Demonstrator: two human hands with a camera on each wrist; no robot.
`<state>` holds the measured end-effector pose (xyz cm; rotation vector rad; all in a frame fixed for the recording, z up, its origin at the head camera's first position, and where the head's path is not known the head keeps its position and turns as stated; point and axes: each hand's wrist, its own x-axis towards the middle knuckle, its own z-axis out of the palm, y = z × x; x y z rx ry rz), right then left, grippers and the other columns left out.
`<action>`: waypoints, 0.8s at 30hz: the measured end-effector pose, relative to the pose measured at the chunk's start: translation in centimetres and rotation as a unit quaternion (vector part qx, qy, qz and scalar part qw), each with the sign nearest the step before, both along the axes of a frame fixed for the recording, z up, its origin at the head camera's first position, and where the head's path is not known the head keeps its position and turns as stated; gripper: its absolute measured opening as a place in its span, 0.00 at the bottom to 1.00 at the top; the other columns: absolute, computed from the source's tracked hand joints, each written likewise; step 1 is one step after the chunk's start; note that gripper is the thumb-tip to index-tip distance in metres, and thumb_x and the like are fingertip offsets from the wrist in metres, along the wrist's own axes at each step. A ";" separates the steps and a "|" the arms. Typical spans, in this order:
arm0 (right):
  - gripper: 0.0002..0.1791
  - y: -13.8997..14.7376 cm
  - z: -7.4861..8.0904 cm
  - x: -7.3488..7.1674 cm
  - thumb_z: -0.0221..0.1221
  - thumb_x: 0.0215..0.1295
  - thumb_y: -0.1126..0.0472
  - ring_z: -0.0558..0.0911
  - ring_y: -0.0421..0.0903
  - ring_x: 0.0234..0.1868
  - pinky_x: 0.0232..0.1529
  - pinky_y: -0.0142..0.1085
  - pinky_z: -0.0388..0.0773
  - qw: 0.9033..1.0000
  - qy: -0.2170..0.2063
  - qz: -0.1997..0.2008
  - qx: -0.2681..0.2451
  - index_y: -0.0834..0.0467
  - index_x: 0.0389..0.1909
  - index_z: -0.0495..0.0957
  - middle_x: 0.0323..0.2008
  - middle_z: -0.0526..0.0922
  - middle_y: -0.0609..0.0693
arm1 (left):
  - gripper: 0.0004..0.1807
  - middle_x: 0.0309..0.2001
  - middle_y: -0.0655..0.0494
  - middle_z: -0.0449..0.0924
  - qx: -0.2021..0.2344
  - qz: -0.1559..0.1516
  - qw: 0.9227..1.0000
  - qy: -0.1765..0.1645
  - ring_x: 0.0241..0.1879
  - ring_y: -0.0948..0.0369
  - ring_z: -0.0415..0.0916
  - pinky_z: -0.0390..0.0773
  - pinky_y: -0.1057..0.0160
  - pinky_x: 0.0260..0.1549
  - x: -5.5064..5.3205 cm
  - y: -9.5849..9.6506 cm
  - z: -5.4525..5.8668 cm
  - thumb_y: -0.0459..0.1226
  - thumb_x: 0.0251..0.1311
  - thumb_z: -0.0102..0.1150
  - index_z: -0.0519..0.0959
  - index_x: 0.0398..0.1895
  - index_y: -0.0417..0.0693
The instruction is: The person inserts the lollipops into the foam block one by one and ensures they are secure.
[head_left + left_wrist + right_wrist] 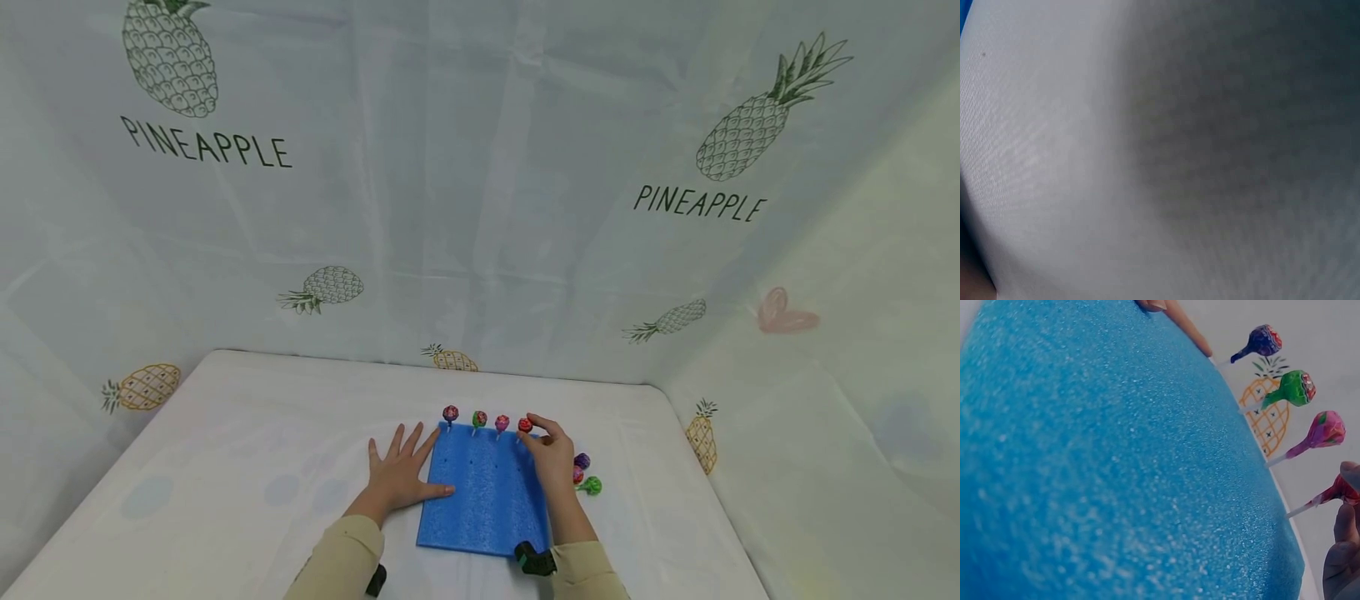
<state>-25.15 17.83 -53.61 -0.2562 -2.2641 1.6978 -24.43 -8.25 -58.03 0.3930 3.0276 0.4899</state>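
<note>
A blue foam board [480,500] lies on the table with a row of lollipops standing along its far edge. From the left come a purple lollipop [450,413], a green lollipop [479,418] and a pink lollipop [502,423], their sticks in the foam. At the row's right end my right hand [553,460] pinches a red lollipop [1337,491] by its wrapped head, the stick's lower end at the board. My left hand [400,475] is spread flat at the board's left side, thumb lying over the foam.
Several loose lollipops, including a green one [593,485] and a purple one [582,460], lie beside my right hand. Small dark holes dot the board. A pale cloth [225,467] covers the table, and a pineapple-printed curtain [480,208] stands behind. The left wrist view shows mostly blurred cloth.
</note>
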 end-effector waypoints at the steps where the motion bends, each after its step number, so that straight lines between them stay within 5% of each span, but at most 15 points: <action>1: 0.19 0.0 0.0 0.0 0.69 0.58 0.65 0.75 0.44 0.25 0.21 0.30 0.67 1.000 -0.003 0.000 -0.004 0.59 0.52 0.82 0.47 0.81 0.54 | 0.63 0.77 0.50 0.47 0.000 0.000 1.000 0.000 0.75 0.42 0.36 0.28 0.25 0.59 0.0 0.0 0.0 0.81 0.37 0.50 0.53 0.77 0.62; 24: 0.22 0.5 0.3 0.4 0.69 0.58 0.63 0.75 0.44 0.25 0.21 0.30 0.68 1.000 -0.005 0.016 0.002 0.59 0.54 0.81 0.42 0.80 0.57 | 0.61 0.77 0.49 0.48 0.000 0.002 1.000 0.005 0.74 0.41 0.37 0.29 0.25 0.59 0.2 0.0 0.2 0.80 0.39 0.51 0.54 0.77 0.62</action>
